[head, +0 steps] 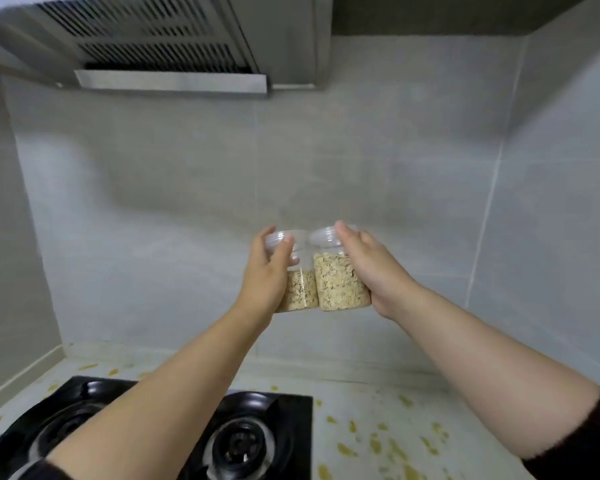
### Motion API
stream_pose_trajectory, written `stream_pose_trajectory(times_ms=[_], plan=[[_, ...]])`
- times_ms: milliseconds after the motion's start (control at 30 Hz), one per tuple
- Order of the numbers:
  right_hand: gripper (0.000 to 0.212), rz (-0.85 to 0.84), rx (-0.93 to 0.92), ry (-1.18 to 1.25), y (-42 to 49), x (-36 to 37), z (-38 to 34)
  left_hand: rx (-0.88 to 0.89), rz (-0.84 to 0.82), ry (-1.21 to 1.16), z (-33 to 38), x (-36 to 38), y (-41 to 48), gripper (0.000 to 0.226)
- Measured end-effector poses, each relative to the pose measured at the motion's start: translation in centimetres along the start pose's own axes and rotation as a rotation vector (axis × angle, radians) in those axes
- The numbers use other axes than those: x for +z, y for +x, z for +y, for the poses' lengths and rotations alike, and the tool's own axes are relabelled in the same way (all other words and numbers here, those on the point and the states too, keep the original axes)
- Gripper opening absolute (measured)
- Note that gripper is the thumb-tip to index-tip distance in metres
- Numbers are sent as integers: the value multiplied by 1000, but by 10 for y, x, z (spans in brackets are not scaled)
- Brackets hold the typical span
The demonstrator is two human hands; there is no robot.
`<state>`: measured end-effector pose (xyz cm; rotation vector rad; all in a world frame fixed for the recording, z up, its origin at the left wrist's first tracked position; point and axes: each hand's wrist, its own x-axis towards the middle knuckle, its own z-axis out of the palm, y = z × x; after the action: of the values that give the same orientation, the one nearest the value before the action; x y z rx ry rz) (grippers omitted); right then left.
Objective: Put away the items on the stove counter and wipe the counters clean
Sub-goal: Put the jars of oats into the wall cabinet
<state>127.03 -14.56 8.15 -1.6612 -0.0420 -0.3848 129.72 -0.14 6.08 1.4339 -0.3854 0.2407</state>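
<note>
Both forearms, left forearm (160, 403) and right forearm (499, 368), reach up and forward from the lower edge, each ending in a dark sleeve at the frame border. Grey tiled wall (187, 202) fills the background. Range hood (153, 46), metal with slotted vents, is mounted upper left. Pale counter (378, 403) runs along the wall base. Black gas stove (291, 410) is set into it, two burners visible, partly hidden by the left forearm.

Left hand (262, 282) is clamped round a clear jar (300, 294) of oat-like flakes, thumb laid across its upper part. Right hand (374, 271) grips a second jar (340, 285) of the same contents from the side, fingers lying over its clear lid (323, 235). Both jars are held in the air in front of the wall, well above the counter, roughly upright and touching side by side; the right one is fuller.

Yellowish scattered flakes (374, 445) lie on the counter, densest right of the stove, some along its rear edge.
</note>
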Motion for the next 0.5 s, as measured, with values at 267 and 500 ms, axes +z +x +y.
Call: stream_pose_trajectory(times_ms=[267,500], plan=[[66,73,-226,-10,-10,-111,-150,163,-439,-78,157,89,33,85],[69,-47,-430,-73,-10,-170,-271,470,-338,33,279,137,60,73]])
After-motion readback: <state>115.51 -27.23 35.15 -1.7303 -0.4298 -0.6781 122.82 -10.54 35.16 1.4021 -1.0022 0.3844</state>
